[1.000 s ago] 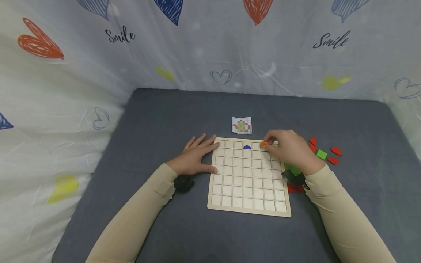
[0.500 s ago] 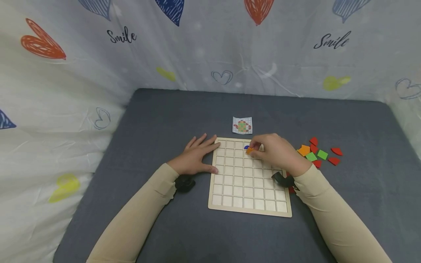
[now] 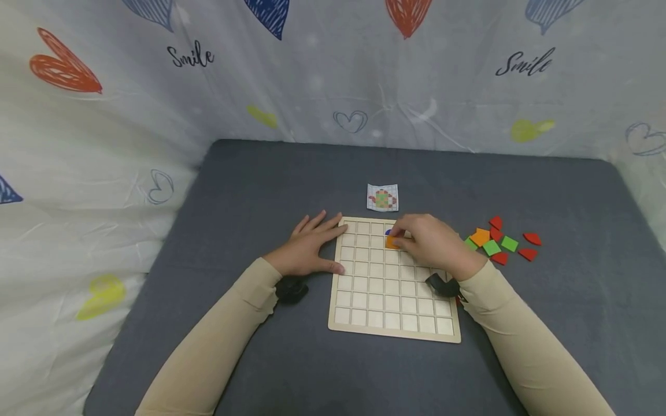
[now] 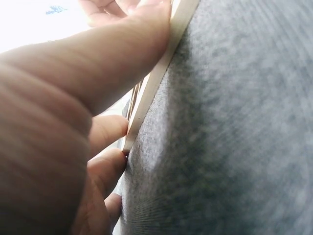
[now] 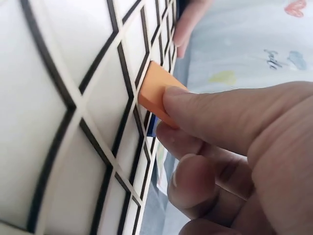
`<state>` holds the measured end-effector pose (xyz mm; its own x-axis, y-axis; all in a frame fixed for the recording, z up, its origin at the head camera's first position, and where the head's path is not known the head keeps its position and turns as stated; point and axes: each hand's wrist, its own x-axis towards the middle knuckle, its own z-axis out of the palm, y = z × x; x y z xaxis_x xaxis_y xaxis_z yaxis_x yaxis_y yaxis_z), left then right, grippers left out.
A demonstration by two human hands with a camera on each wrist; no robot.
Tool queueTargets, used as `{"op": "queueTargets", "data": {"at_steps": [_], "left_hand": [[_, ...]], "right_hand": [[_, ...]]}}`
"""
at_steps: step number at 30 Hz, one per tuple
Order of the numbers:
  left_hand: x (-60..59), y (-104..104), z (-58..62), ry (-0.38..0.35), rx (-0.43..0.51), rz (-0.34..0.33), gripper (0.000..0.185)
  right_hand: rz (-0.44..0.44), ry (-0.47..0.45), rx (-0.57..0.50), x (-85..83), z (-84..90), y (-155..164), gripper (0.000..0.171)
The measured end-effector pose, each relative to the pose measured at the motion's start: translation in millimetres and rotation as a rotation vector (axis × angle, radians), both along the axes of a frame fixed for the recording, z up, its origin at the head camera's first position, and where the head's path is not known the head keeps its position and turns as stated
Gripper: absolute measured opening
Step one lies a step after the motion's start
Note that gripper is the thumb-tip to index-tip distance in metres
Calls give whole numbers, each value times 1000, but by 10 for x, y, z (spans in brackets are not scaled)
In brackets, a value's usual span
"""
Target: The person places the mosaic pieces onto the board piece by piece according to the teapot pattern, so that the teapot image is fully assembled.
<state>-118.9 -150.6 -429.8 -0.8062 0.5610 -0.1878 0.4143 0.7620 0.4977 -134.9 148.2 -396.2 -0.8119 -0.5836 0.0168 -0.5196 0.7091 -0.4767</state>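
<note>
A pale wooden grid board (image 3: 376, 303) lies on the grey table. Along its left edge rests my left hand (image 3: 306, 249), fingers spread and straight, with the fingertips and thumb touching the frame. Between thumb and fingers, my right hand (image 3: 433, 244) pinches an orange tile (image 5: 154, 87). That tile stands at a cell in the second row, one edge down at the grid in the right wrist view. Just behind it, in the top row, sits a blue half-round piece (image 5: 152, 127), partly hidden by the tile and fingers.
A small printed card (image 3: 382, 198) with a coloured pattern lies beyond the board. Right of the board are loose red pieces (image 3: 532, 238), green tiles (image 3: 509, 244) and an orange piece (image 3: 481, 236). Some red pieces sit partly under the right wrist. A patterned curtain (image 3: 312, 86) hangs behind.
My right hand has moved left across the top of the board with the orange tile, then slightly lower to the cell below the blue piece. The left hand has stayed put.
</note>
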Motion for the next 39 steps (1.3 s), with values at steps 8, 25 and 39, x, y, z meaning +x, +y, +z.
{"op": "queueTargets", "data": {"at_steps": [8,25,39], "left_hand": [[-2,-9,13,12,6,0,97],[1,-6,13,-1,17,-8,97],[-5,-1,2,7,15,-10,97]], "right_hand": [[17,70,-13,5,-46,-4,12],[20,78,-20,25,-87,0,12],[-44,-38,-50,-11,-109,66,20]]}}
